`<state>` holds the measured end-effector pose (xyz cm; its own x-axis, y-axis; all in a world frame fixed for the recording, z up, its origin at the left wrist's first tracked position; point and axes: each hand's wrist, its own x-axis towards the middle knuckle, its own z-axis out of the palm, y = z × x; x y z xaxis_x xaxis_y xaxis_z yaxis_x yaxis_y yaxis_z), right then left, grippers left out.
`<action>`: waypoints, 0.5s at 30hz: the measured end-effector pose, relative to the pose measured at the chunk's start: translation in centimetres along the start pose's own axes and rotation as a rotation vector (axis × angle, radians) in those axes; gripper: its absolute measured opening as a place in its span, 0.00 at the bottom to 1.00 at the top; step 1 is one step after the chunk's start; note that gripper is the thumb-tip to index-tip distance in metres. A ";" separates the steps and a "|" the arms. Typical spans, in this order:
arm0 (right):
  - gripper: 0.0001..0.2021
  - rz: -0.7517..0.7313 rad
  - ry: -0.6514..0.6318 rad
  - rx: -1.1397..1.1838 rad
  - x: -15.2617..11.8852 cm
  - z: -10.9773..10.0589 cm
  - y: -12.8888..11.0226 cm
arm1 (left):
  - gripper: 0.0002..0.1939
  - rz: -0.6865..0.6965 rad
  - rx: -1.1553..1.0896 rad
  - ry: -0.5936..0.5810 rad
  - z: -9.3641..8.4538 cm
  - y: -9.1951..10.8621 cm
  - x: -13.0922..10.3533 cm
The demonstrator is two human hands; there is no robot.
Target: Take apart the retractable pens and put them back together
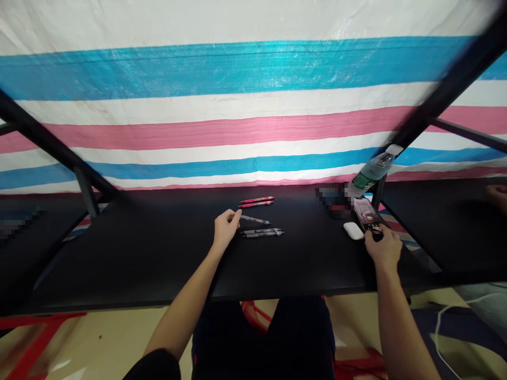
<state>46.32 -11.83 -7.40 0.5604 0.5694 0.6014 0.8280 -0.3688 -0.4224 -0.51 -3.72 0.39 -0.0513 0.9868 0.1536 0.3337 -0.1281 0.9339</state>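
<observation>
Near the middle of the black table (158, 253), my left hand (226, 228) pinches the left end of a grey pen (256, 219). Two red pens (256, 202) lie just behind it, side by side. In front of it, more grey and black pens (263, 233) rest close together. Over at the right, my right hand (383, 247) has its fingers around the near end of a phone (366, 214) with a lit screen. A small white case (353, 230) sits left of that hand.
A clear bottle with a green label (366, 177) leans at the back right, beside blurred items (336, 201). Black frame bars rise on both sides, with a striped sheet (237, 132) behind. Another person's hand (497, 195) shows at the far right.
</observation>
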 end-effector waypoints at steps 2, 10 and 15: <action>0.22 0.007 0.004 -0.001 0.0 -0.1 -0.1 | 0.19 -0.058 -0.126 -0.016 0.1 0.0 0.1; 0.23 0.043 -0.021 0.009 0.0 -0.1 -0.1 | 0.16 -0.347 -0.572 -0.102 0.0 0.3 0.4; 0.24 0.037 -0.021 0.025 0.0 0.0 -0.1 | 0.17 -0.350 -0.601 -0.162 -0.1 0.4 0.4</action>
<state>46.29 -11.77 -7.37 0.5895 0.5713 0.5710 0.8061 -0.3711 -0.4610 -0.43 -3.39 0.89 0.0957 0.9764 -0.1937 -0.2556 0.2121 0.9432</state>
